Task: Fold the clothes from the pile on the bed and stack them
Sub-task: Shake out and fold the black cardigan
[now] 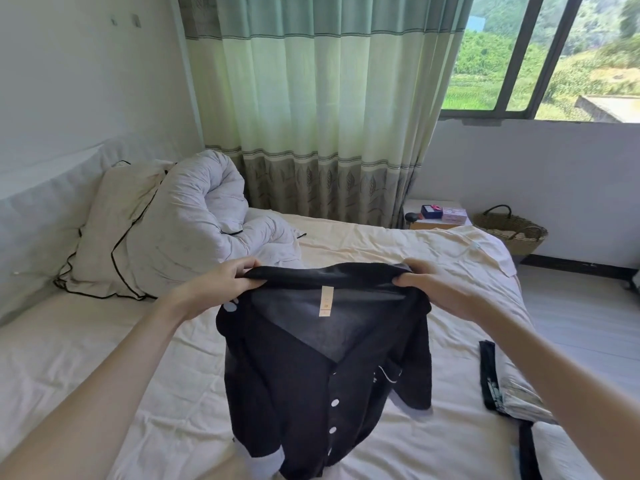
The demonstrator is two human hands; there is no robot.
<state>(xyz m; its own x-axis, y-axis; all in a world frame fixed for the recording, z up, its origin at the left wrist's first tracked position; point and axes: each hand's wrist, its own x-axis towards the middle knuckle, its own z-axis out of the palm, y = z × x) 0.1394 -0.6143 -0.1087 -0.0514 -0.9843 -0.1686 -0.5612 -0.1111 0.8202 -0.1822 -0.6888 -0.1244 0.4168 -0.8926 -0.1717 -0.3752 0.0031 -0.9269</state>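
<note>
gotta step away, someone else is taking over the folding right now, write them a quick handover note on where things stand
Left hand: grips the left shoulder of the black cardigan.
Right hand: grips the right shoulder of it.
Cardigan: held up over the bed, buttoned front toward the camera, neck label showing, hem hanging down near the sheet.
Other clothes: a dark garment and some pale fabric lie at the bed's right edge; whether that is the pile or the stack cannot be told.
Done: cardigan picked up and spread by the shoulders.
Left: probably lay it flat, fold it, put it on the stack, then carry on with the rest.

Matt black knit cardigan [325, 368], woven basket [510, 233]
</note>
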